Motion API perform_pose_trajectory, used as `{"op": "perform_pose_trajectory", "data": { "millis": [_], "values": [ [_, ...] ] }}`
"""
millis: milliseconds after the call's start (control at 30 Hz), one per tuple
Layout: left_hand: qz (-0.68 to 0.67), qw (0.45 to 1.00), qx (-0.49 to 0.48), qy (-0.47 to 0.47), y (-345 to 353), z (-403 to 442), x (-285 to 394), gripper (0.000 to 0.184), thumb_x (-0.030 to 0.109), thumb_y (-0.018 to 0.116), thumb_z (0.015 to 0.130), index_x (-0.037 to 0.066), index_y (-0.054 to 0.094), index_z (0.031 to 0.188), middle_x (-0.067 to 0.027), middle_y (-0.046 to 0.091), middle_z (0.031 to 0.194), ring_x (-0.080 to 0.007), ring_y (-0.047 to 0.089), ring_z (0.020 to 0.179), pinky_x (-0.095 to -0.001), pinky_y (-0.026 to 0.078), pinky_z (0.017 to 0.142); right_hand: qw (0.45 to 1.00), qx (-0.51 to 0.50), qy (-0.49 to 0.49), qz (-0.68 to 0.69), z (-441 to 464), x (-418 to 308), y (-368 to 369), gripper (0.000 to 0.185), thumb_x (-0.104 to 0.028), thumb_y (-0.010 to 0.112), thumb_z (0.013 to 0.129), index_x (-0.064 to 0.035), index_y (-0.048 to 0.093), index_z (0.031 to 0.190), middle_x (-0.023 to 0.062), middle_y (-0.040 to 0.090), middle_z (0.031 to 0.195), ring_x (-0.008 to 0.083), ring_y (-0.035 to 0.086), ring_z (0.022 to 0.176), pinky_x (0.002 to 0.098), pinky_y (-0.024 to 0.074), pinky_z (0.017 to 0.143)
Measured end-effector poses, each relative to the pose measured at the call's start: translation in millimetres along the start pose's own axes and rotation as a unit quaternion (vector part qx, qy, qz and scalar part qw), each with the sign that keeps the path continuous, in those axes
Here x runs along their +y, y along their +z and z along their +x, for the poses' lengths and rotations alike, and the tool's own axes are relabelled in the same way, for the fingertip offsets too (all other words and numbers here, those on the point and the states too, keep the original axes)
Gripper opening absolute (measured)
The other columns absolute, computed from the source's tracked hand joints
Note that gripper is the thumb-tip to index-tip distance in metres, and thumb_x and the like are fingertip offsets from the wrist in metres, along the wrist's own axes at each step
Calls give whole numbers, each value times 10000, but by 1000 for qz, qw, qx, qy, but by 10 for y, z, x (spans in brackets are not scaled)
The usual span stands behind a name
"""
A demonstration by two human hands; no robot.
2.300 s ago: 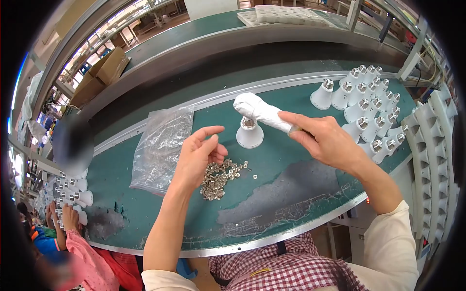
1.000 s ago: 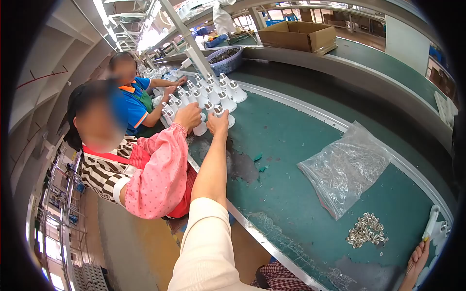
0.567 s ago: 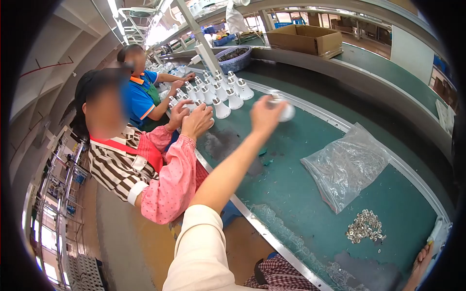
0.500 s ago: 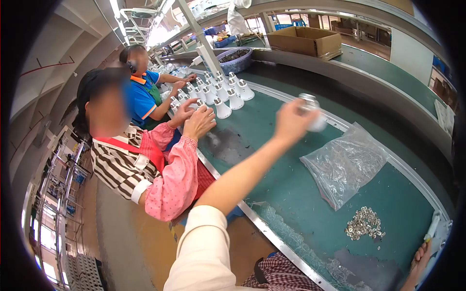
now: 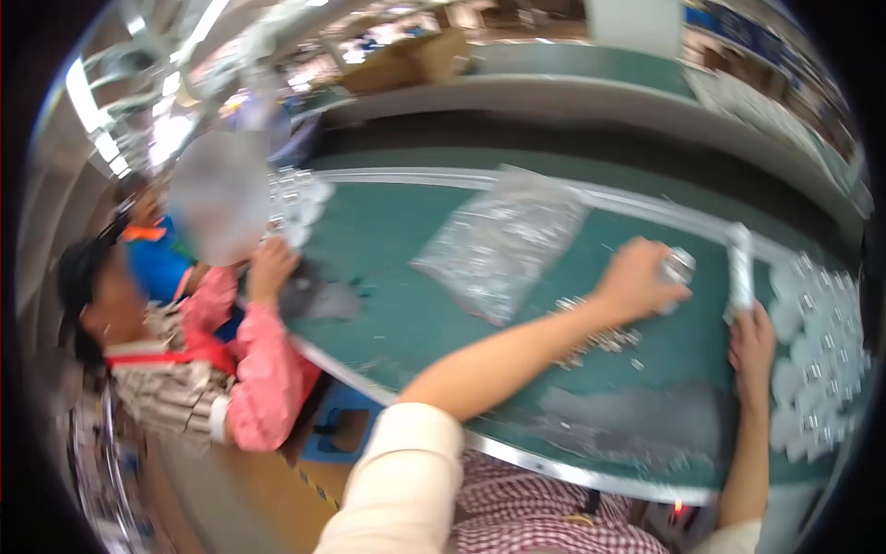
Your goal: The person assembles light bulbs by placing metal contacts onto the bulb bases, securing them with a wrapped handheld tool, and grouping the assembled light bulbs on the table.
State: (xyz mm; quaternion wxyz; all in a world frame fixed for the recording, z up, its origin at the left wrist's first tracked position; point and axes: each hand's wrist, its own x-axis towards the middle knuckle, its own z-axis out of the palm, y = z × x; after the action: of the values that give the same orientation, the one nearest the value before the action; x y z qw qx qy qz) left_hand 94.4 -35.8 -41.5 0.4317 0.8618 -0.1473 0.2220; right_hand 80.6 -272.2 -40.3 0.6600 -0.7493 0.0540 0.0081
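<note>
My left hand (image 5: 637, 282) is closed round a white lamp housing with a metal screw cap (image 5: 678, 266), over the green table just right of the pile of small metal pieces (image 5: 600, 340). Further right, my right hand (image 5: 752, 343) grips the lower end of a white wrapped tool (image 5: 740, 268), which points away from me. A clear plastic bag (image 5: 506, 242) lies flat on the table behind the pile. Motion blur hides fine detail.
Many white cone-shaped housings (image 5: 812, 369) stand at the right edge, and more (image 5: 300, 205) at the far left. A co-worker in pink sleeves (image 5: 268, 379) sits at the left, another in blue behind. Beyond the table are a dark channel and a cardboard box (image 5: 406, 63).
The view has swung right. My left hand has carried the housing from the left group past the plastic bag to beside the metal pieces. My right hand still holds the wrapped tool.
</note>
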Motion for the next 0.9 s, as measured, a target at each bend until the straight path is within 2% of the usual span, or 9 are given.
{"op": "perform_pose_trajectory", "data": {
  "millis": [67, 133, 167, 267, 333, 433, 600, 767, 900],
  "values": [
    [7, 999, -24, -37, -46, 2, 36, 469, 328, 763, 613, -23, 601, 880, -158, 578, 795, -276, 562, 728, -354, 465, 670, 1000, -6, 12, 0, -47, -67, 43, 333, -187, 516, 873, -54, 489, 1178, -54, 421, 607, 0, 322, 416, 166, 223, 328],
    [17, 1000, -26, -1, -124, -16, 17, 516, 291, 756, 643, -19, 572, 1012, -137, 579, 820, -241, 563, 715, -336, 465, 658, 1000, -5, 17, 8, -70, -89, 25, 360, -187, 531, 866, -36, 481, 1189, -42, 442, 611, 7, 325, 420, 175, 233, 337],
    [43, 995, -62, -66, -229, -46, 109, 514, 251, 740, 675, -23, 542, 1062, -119, 572, 814, -202, 559, 689, -311, 463, 631, 1000, -7, 16, 14, -53, -67, -3, 369, -185, 535, 864, -27, 477, 1193, -37, 449, 609, 10, 323, 421, 178, 236, 339],
    [16, 991, -75, -109, -481, -296, 277, 338, 164, 694, 722, -11, 583, 989, -108, 562, 786, -182, 554, 664, -291, 454, 603, 1000, -4, 12, 15, -50, -72, -7, 390, -190, 541, 863, -6, 467, 1198, -25, 459, 603, 16, 336, 427, 185, 244, 341],
    [74, 983, -168, 13, -574, -505, 309, 159, 82, 642, 751, 13, 623, 893, -101, 558, 772, -204, 559, 672, -302, 452, 597, 1000, -12, 13, -7, -49, -86, 8, 402, -195, 544, 864, 6, 461, 1202, -19, 462, 596, 22, 348, 429, 188, 253, 346],
    [139, 974, -164, 65, -518, -637, 359, 63, 56, 626, 749, 28, 639, 805, -101, 559, 764, -245, 557, 688, -322, 451, 601, 1000, -13, 6, -10, -12, -17, 0, 413, -202, 545, 864, 11, 456, 1206, -19, 468, 601, 26, 356, 431, 190, 260, 349],
    [157, 972, -169, 49, -347, -535, 318, 88, 85, 632, 742, 14, 631, 793, -112, 566, 726, -268, 561, 711, -362, 450, 624, 1000, -7, 4, -7, -18, -11, -5, 418, -200, 549, 861, 12, 454, 1209, -17, 474, 604, 28, 356, 430, 191, 263, 350],
    [153, 951, -264, -52, -301, -388, 299, 104, 89, 604, 743, -9, 603, 775, -153, 577, 735, -296, 569, 677, -379, 448, 619, 1000, -15, 5, -6, -28, -32, -2, 417, -182, 527, 880, 8, 420, 1235, -21, 443, 623, 15, 325, 437, 184, 241, 344],
    [160, 958, -236, 1, -334, -380, 310, 100, 77, 577, 780, -16, 566, 814, -132, 593, 729, -231, 583, 647, -343, 460, 596, 1000, -8, 10, -18, -23, -56, 3, 413, -194, 539, 874, -7, 434, 1227, -21, 451, 619, 19, 333, 435, 180, 244, 346]
  ]
}}
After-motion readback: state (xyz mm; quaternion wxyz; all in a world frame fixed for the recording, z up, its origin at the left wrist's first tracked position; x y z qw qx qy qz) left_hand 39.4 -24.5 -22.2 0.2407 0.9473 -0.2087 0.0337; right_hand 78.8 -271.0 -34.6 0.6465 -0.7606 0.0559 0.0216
